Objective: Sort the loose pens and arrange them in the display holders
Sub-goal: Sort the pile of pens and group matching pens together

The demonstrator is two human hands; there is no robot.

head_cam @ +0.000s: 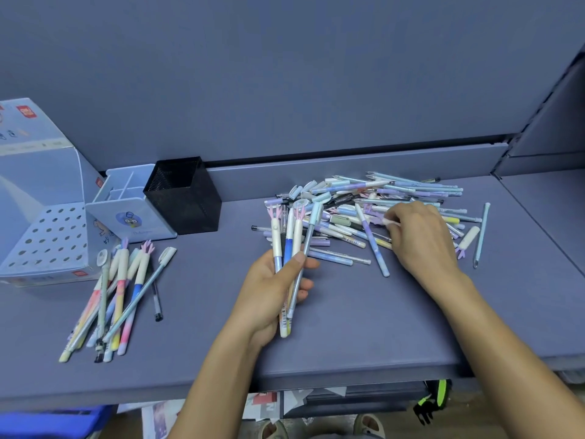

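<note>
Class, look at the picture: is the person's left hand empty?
No: the left hand grips a bundle of pens, held above the shelf.

This looks like a stationery shop. The work surface is a grey metal display shelf (348, 327) with a plain back panel (285, 74) and a slotted upright (538, 99) at 2 o'clock, as in store racking. At 9 o'clock stands a branded cardboard display box (47, 229) punched with pen holes. The pen pile (380, 210) at 1 o'clock includes barcoded barrels.
</note>
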